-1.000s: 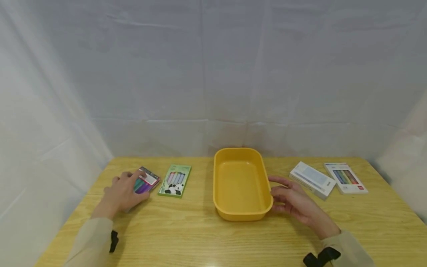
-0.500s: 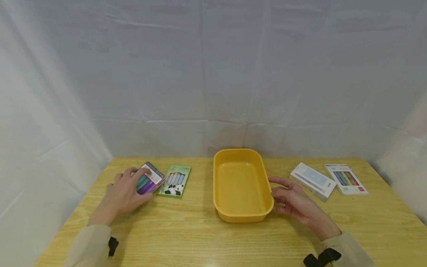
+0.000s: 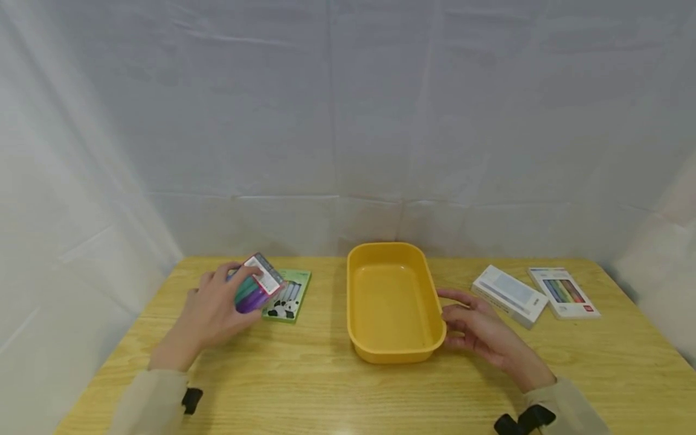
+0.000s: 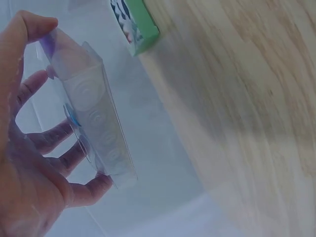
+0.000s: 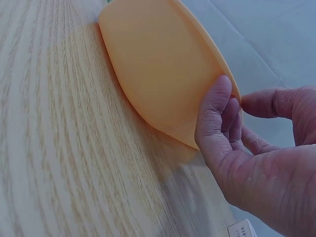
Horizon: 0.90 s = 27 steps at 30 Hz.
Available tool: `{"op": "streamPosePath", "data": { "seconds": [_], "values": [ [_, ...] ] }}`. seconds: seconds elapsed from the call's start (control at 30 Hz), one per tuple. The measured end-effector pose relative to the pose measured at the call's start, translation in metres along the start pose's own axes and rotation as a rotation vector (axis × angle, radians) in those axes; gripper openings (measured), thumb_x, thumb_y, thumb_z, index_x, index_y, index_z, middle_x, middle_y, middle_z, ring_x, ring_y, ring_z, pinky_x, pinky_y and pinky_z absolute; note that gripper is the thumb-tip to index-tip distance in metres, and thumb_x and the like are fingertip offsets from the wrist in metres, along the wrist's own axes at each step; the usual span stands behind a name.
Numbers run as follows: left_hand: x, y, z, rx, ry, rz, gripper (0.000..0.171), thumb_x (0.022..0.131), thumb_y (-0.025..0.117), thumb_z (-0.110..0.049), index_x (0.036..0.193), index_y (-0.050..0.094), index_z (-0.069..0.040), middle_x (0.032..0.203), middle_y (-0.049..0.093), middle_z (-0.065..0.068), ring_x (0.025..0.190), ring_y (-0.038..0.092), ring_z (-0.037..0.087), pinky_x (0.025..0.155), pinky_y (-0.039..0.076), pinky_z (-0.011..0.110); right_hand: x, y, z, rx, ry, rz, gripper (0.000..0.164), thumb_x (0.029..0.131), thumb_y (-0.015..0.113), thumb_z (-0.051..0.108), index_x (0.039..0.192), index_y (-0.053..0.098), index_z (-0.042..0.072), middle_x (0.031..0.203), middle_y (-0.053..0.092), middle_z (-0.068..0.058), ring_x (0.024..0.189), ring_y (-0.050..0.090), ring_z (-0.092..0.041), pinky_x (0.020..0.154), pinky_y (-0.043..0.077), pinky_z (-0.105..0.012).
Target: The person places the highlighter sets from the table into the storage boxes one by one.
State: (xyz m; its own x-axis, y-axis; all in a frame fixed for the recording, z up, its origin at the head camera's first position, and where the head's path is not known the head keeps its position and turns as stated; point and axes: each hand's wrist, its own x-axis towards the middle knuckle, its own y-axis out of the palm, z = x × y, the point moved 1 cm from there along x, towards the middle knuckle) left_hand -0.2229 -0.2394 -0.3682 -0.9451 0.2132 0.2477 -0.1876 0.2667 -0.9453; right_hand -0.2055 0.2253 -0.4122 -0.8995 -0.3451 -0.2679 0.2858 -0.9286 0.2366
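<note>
My left hand point(image 3: 212, 308) grips a clear plastic pack of coloured pens point(image 3: 252, 293) by its sides, raised above the table and tilted. Green and purple show through it, under a white label with a red edge. In the left wrist view, the round pen ends point(image 4: 96, 116) face the camera through the clear plastic. Partly behind the pack lies a flat green box with a panda picture point(image 3: 288, 305). On the other side, my right hand point(image 3: 481, 329) touches the right side of a yellow plastic bin point(image 3: 356, 347), fingertips at its rim and outer wall.
Right of the bin lie a white box point(image 3: 510, 294) and a white box with coloured sticks pictured on it point(image 3: 564, 292). Everything rests on a wooden table point(image 3: 293, 386). White sheeting point(image 3: 283, 121) hangs behind the table and along its left side.
My left hand has lifted the pen pack off the table and carried it rightward, so it now overlaps the green box. The right hand and bin have barely moved.
</note>
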Motion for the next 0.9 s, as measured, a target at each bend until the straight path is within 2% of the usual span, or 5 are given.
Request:
{"op": "streamPosePath", "data": {
  "seconds": [0.43, 0.9],
  "values": [
    [0.003, -0.001, -0.025, -0.018, 0.076, -0.065, 0.065, 0.074, 0.076, -0.036, 0.136, 0.055, -0.026, 0.145, 0.048, 0.022, 0.118, 0.052, 0.048, 0.084, 0.047, 0.073, -0.001, 0.001, 0.001, 0.003, -0.003, 0.011, 0.067, 0.100, 0.055, 0.008, 0.158, 0.024, 0.000, 0.101, 0.075, 0.002, 0.088, 0.071, -0.013, 0.075, 0.062, -0.029],
    [0.004, -0.004, -0.047, -0.016, 0.153, -0.079, 0.068, 0.074, 0.078, -0.040, 0.137, 0.054, -0.029, 0.145, 0.049, 0.017, 0.119, 0.054, 0.046, 0.086, 0.048, 0.070, -0.002, 0.002, 0.001, -0.009, 0.003, -0.013, 0.065, 0.099, 0.056, 0.007, 0.157, 0.027, 0.001, 0.099, 0.074, 0.001, 0.087, 0.071, -0.013, 0.075, 0.062, -0.029]
  ]
}}
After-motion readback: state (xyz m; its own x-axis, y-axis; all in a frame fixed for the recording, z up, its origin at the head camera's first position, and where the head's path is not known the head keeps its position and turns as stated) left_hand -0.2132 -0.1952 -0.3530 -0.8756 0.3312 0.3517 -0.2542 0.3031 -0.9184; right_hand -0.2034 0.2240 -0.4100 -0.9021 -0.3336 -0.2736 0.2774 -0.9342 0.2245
